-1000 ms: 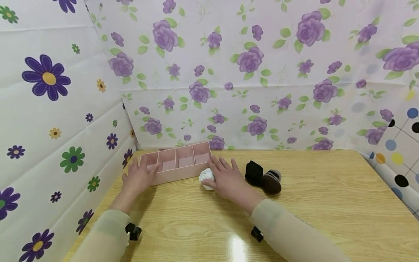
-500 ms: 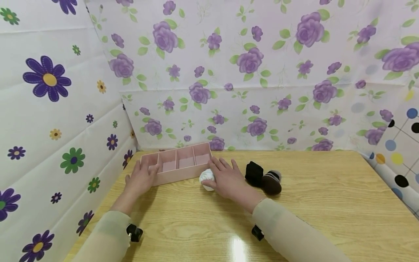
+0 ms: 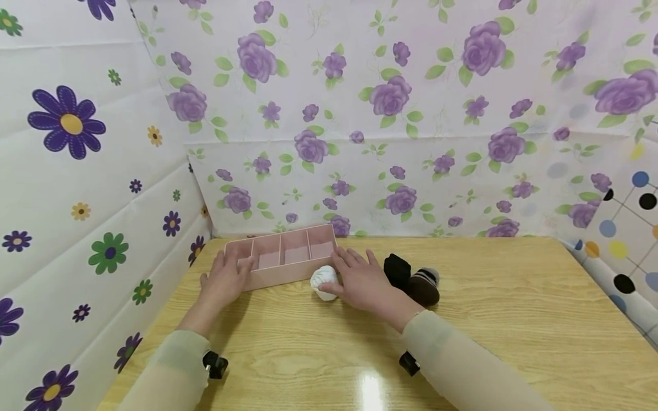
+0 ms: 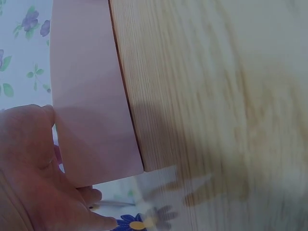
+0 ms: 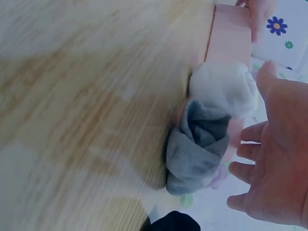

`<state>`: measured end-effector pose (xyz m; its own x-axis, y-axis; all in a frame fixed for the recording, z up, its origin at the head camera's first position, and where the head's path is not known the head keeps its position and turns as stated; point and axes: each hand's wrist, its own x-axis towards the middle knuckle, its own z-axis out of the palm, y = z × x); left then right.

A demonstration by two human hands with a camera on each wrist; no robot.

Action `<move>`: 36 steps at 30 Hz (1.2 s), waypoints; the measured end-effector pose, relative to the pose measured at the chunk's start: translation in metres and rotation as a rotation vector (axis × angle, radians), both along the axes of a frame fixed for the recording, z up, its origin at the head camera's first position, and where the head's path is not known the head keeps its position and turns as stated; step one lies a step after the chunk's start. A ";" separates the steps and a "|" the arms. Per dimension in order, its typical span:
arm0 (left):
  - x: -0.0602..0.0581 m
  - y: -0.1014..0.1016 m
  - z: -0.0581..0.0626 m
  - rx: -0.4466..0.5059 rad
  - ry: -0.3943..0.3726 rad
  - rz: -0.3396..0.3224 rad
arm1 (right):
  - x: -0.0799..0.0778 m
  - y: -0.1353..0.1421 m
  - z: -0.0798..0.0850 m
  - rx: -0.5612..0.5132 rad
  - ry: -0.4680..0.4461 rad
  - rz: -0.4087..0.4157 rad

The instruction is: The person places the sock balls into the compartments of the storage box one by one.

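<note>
A person's left hand (image 3: pixel 226 282) grips the end of a pink box (image 3: pixel 288 274) at a worktop (image 3: pixel 308 354), thumb over the rim and fingers round the outside. The four-compartment box sits at eleven o'clock from a balled white sock (image 3: pixel 321 279). The right hand (image 3: pixel 362 283) hovers at three o'clock from that sock, fingers extended and gripping nothing, their tips near the box's right end; whether the thumb touches the sock cannot be told. The right wrist view shows a balled gray sock (image 5: pixel 192 156) touching the white one, which lies at its one o'clock. A black sock (image 3: pixel 397 269) rests beyond the right hand, with a striped brown sock (image 3: pixel 424 292) just beside it at four o'clock.
</note>
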<state>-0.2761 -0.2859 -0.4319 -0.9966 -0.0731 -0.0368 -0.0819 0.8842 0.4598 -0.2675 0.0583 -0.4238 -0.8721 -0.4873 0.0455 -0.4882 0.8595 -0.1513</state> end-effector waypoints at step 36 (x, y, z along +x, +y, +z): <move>-0.016 0.059 -0.003 0.103 0.121 -0.051 | 0.002 0.061 0.004 -0.041 -0.044 -0.035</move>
